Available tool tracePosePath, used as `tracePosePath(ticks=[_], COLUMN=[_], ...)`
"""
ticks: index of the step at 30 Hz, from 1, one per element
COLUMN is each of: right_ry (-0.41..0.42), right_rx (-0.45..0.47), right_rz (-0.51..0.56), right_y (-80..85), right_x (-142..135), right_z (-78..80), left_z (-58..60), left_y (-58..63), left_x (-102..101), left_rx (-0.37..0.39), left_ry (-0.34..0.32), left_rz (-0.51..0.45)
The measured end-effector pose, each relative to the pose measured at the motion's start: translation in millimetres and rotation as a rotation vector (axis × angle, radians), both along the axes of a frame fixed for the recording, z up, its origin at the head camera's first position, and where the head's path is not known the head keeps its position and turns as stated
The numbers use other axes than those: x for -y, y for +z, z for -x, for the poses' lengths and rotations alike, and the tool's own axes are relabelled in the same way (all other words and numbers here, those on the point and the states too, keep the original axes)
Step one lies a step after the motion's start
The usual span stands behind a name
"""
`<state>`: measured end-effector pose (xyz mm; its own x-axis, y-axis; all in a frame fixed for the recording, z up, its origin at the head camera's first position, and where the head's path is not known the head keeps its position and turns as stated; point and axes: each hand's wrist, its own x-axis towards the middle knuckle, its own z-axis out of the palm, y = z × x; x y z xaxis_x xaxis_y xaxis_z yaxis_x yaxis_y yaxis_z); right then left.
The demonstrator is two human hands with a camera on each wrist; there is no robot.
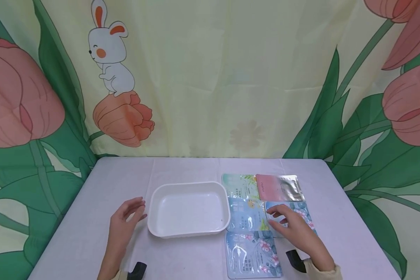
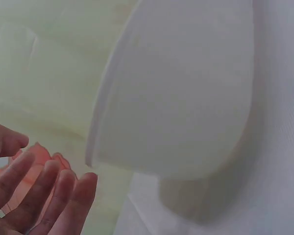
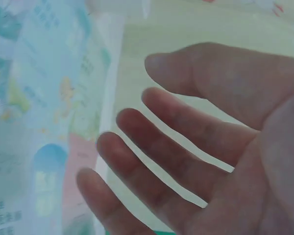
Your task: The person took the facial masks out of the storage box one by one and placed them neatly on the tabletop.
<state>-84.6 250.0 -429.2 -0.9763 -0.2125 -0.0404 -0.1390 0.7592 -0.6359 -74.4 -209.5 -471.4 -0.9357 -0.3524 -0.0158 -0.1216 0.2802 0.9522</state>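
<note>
A white plastic tray (image 1: 189, 232) stands on the table, its inside bare. Just off its left side, my left hand (image 1: 126, 219) hovers with relaxed fingers and holds nothing; the left wrist view has the tray's side wall (image 2: 176, 98) close by. My right hand (image 1: 297, 231) is over the flat sachets right of the tray, fingers loosely bent and apart, nothing between them. Nearest it lies a blue floral sachet (image 1: 302, 210), partly hidden by the hand. Around that one are a blue sachet (image 1: 246, 216), a green sachet (image 1: 239, 186), a pink and silver sachet (image 1: 276, 188) and another blue floral sachet (image 1: 253, 256).
A white cloth covers the table (image 1: 182, 260). Behind it hangs a pale curtain (image 1: 210, 85) printed with tulips and a rabbit. The sachets lie edge to edge in two columns, close against the tray's right side.
</note>
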Motion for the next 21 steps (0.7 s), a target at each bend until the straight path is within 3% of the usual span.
tracePosePath(ticks=[9,15,21], right_ry=[-0.047,-0.039,-0.008], right_rx=[-0.209,-0.356,-0.487], right_rz=[0.005,0.054,0.101], right_y=[16.3,21.2,21.0], right_x=[27,44,60], right_z=[3.1,4.0,7.5], left_z=[-2.5,-4.9,-5.5], left_y=[20.7,30.4,32.1], left_x=[-14,-26,-39], left_rx=[-0.101,-0.242,-0.357], left_ry=[0.011,-0.056,-0.112], left_rz=[0.124,0.172,0.272])
